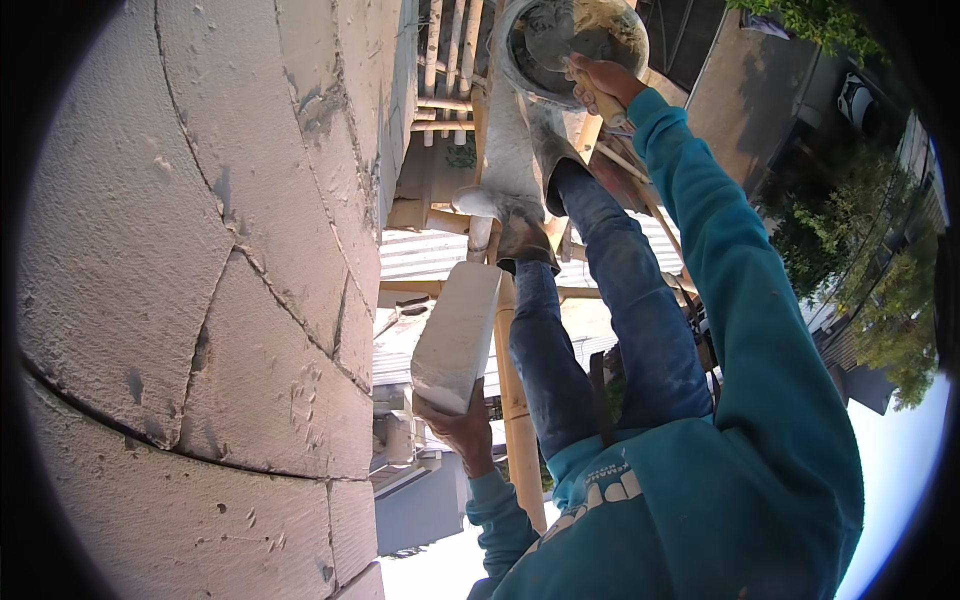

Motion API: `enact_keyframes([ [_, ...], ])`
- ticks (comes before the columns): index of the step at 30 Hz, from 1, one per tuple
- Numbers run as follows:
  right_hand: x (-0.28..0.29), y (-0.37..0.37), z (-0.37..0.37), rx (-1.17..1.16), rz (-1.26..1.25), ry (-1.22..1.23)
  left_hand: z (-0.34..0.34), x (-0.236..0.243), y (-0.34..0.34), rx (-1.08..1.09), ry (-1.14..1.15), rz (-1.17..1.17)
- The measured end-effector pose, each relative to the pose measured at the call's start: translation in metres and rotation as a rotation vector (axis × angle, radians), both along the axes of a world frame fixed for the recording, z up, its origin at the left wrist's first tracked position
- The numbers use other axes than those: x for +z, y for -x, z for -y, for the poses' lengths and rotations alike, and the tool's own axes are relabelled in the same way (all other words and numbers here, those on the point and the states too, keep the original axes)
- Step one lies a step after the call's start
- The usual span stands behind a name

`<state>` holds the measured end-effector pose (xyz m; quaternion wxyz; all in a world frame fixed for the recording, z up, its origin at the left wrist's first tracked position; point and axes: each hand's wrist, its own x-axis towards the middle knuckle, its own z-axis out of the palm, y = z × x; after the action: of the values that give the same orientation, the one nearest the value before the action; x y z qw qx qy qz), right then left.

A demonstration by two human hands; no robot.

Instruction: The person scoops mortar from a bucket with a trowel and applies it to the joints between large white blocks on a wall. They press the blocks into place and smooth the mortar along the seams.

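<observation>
My left hand (462, 432) grips one end of a pale, oblong building block (455, 335), held up beside the block wall (290, 400). Farther off, near the top of the view, my right hand (612, 82) is closed around the wooden handle of a trowel (606, 108). The trowel's head reaches into a round bucket (641, 50) with wet grey mortar (600, 45) inside; part of the blade blends with the mortar. The bucket stands beyond my boots (527, 238), on a dusty plank (510, 135).
Bamboo poles (518, 430) form scaffolding around and beneath me. The wall of large pale blocks fills the left side. Corrugated roofing sheets (425, 250) lie far below. Trees (850, 220) and a parked vehicle (856, 100) show at ground level on the right.
</observation>
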<state>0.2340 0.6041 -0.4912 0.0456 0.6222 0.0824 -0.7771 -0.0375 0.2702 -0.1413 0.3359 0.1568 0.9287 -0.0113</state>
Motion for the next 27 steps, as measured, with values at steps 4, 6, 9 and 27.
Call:
enact_keyframes([
  [4,0.014,-0.010,-0.003,0.034,0.146,-0.027,0.003,0.001,-0.006,0.118,-0.027,0.009],
  [6,-0.012,-0.015,0.021,0.165,0.345,-0.158,-0.001,-0.005,-0.004,0.093,0.032,0.014],
  [9,-0.025,-0.032,0.034,0.723,0.238,-0.079,-0.013,-0.012,-0.005,0.104,0.049,-0.001],
  [27,-0.021,-0.069,-0.005,1.044,0.033,-0.058,-0.023,-0.010,-0.004,0.024,0.019,0.013],
])
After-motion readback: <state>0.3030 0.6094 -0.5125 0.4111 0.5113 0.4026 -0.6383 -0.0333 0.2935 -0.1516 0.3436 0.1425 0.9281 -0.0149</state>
